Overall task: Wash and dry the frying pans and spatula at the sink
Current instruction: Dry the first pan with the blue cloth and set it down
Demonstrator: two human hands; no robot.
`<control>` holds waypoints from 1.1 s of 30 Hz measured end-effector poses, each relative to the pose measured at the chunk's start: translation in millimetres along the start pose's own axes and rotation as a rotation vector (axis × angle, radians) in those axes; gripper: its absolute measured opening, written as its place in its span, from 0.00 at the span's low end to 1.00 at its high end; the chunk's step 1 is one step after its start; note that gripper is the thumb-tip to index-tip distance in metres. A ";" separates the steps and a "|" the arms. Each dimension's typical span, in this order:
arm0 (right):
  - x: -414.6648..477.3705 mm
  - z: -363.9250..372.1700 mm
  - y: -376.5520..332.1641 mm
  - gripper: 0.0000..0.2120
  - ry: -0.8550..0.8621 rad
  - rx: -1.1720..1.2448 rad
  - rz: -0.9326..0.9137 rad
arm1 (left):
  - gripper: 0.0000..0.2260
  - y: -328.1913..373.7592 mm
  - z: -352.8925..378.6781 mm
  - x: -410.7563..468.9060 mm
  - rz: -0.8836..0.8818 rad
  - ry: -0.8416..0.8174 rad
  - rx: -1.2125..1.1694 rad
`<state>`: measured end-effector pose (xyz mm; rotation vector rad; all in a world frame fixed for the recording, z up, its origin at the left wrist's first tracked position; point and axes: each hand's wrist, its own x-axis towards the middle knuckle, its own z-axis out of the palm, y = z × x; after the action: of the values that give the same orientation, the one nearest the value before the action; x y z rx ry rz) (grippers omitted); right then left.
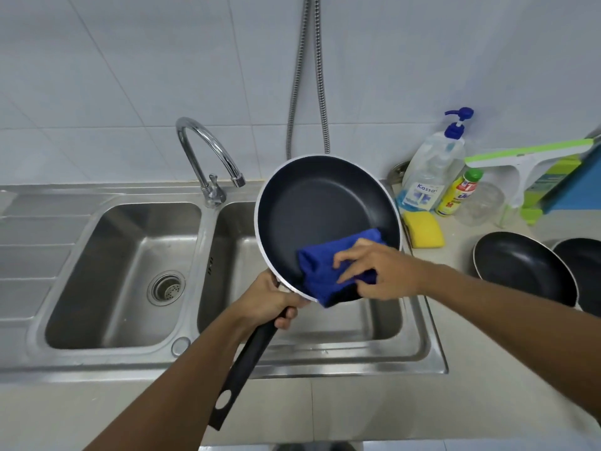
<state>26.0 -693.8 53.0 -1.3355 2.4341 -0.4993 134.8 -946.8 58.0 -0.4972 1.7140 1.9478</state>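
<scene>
A dark non-stick frying pan [318,209] with a pale rim is tilted up over the right basin of the steel sink [201,229]. My left hand [270,301] grips its black handle close to the pan body. My right hand [377,271] presses a folded blue cloth [325,265] against the pan's lower right inner edge; the cloth wraps over the rim. Two more dark frying pans [523,268] [582,271] lie on the counter at the right. No spatula is in view.
A curved chrome tap [208,154] stands between the two basins, with no water running. On the right counter are a yellow sponge [424,229], a pump bottle of clear soap [429,170], a small yellow bottle [458,193] and a green-and-white squeegee [527,161]. A metal hose [312,76] hangs on the wall.
</scene>
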 end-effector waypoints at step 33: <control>-31.7 24.6 -12.9 0.36 -0.048 0.103 0.282 | 0.13 -6.8 5.4 8.7 -0.035 -0.019 -0.017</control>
<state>62.5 -676.9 40.3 -0.9325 2.4661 -0.5032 131.9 -939.8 48.4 -0.5096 1.6676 1.9374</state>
